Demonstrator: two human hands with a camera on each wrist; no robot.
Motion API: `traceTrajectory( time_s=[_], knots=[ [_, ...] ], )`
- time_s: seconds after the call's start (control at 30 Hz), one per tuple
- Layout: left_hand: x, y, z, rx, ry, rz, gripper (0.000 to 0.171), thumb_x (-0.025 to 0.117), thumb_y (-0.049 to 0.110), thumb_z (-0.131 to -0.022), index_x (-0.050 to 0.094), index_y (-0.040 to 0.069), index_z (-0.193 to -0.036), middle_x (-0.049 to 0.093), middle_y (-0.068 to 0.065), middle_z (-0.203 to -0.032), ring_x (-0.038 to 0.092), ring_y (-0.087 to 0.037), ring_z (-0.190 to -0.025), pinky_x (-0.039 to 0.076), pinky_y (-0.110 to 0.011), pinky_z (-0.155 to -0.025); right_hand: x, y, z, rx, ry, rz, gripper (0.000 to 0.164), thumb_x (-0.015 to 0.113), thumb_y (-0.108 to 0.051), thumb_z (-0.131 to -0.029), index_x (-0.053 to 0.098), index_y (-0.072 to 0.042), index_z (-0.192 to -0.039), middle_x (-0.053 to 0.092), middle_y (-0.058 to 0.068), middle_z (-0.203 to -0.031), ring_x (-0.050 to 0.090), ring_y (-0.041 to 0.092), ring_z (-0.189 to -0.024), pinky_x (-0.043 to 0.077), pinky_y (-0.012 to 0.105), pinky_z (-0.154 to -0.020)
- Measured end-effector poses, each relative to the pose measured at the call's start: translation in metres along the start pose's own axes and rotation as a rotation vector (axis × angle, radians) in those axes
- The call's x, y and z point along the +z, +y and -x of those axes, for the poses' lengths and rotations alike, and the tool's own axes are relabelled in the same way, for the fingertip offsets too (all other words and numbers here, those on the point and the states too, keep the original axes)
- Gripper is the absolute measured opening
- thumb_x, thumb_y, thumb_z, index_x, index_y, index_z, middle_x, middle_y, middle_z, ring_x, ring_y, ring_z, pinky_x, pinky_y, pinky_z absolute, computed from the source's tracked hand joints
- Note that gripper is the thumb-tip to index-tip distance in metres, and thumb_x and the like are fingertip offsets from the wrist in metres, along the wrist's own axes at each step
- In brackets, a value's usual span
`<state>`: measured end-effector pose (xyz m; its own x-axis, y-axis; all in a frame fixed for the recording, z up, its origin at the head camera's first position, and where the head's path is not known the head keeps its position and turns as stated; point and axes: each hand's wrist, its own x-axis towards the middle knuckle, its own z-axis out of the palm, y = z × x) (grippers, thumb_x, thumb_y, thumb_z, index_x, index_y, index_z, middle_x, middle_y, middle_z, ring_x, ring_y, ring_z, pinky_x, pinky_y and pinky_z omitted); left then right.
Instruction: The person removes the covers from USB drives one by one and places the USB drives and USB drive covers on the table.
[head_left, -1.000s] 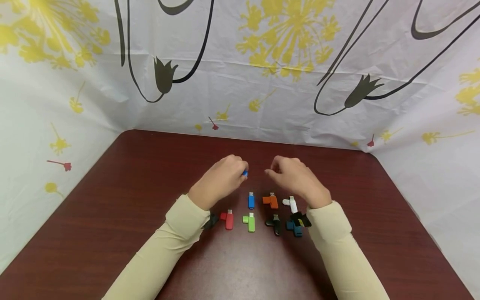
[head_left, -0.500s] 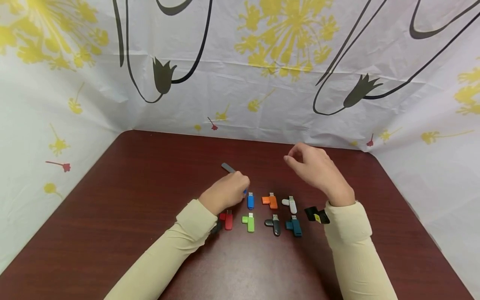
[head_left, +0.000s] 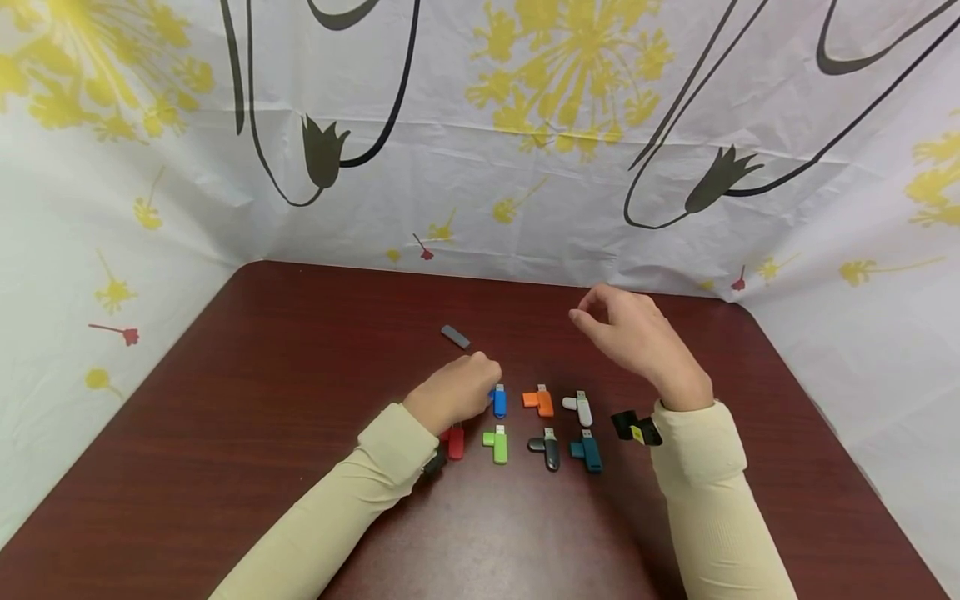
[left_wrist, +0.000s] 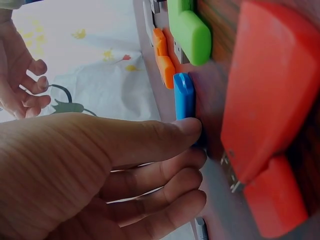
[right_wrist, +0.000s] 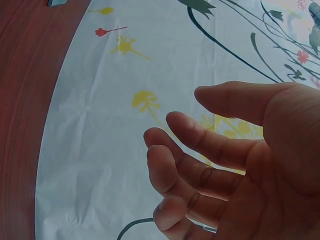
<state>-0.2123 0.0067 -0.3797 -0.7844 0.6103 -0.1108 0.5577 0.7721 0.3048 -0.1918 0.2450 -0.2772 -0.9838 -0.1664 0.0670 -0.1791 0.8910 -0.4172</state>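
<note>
My left hand (head_left: 457,387) pinches a small blue cap (head_left: 492,394) between thumb and fingers, mostly hidden by the fingertips. Just beside it lies the blue USB stick (head_left: 500,403), also in the left wrist view ahead of my thumb. Under the left wrist a red USB stick (head_left: 456,443) is partly covered; it looms large in the left wrist view. My right hand (head_left: 637,337) hovers over the right side of the table, its fingers loosely bent with nothing in them, as the right wrist view confirms.
Orange (head_left: 544,404), white (head_left: 584,410), green (head_left: 500,446), black (head_left: 552,452) and teal (head_left: 592,454) USB sticks lie in two rows, caps beside them. A grey stick-like piece (head_left: 455,337) lies behind the left hand. A patterned sheet (head_left: 480,208) hangs behind the table.
My left hand has come down and nearer with the blue cap, to beside the blue USB stick, uncovering the grey piece. My right hand has moved right, away from the left hand.
</note>
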Motion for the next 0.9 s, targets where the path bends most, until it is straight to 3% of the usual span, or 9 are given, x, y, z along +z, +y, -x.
traceTrajectory(
  time_s=[0.4, 0.57, 0.73, 0.9],
  knots=[
    [-0.003, -0.001, 0.001, 0.009, -0.004, 0.013, 0.02, 0.068, -0.001, -0.103, 0.072, 0.008, -0.085, 0.057, -0.005, -0.073, 0.05, -0.012, -0.062, 0.04, -0.022, -0.056, 0.001, 0.003, -0.001, -0.006, -0.005, -0.007, 0.026, 0.063, -0.032, -0.109, 0.071, -0.009, -0.119, 0.075, 0.007, -0.1, 0.065, 0.025, -0.089, 0.052, 0.044, -0.08],
    [-0.011, -0.011, 0.001, -0.013, 0.01, 0.077, 0.007, 0.073, 0.006, -0.102, 0.081, 0.007, -0.103, 0.075, -0.006, -0.09, 0.062, -0.012, -0.071, 0.055, -0.026, -0.068, 0.0, 0.004, -0.002, -0.007, -0.01, -0.002, 0.026, 0.064, -0.031, -0.109, 0.071, -0.008, -0.119, 0.074, 0.008, -0.098, 0.064, 0.024, -0.085, 0.051, 0.042, -0.077],
    [-0.025, -0.027, 0.0, -0.068, 0.083, 0.063, 0.013, 0.071, 0.009, -0.105, 0.08, 0.006, -0.113, 0.078, -0.008, -0.105, 0.071, -0.019, -0.088, 0.063, -0.037, -0.084, -0.002, 0.004, -0.002, -0.007, -0.007, 0.001, 0.027, 0.063, -0.032, -0.109, 0.072, -0.008, -0.119, 0.074, 0.008, -0.098, 0.064, 0.024, -0.085, 0.05, 0.042, -0.077],
    [-0.034, -0.042, -0.004, -0.117, 0.135, 0.031, 0.02, 0.068, 0.007, -0.106, 0.078, 0.004, -0.122, 0.078, -0.011, -0.118, 0.074, -0.023, -0.103, 0.065, -0.038, -0.088, -0.002, 0.004, -0.003, -0.004, -0.003, -0.004, 0.027, 0.063, -0.032, -0.109, 0.071, -0.008, -0.12, 0.074, 0.008, -0.101, 0.064, 0.025, -0.087, 0.051, 0.042, -0.078]
  ],
)
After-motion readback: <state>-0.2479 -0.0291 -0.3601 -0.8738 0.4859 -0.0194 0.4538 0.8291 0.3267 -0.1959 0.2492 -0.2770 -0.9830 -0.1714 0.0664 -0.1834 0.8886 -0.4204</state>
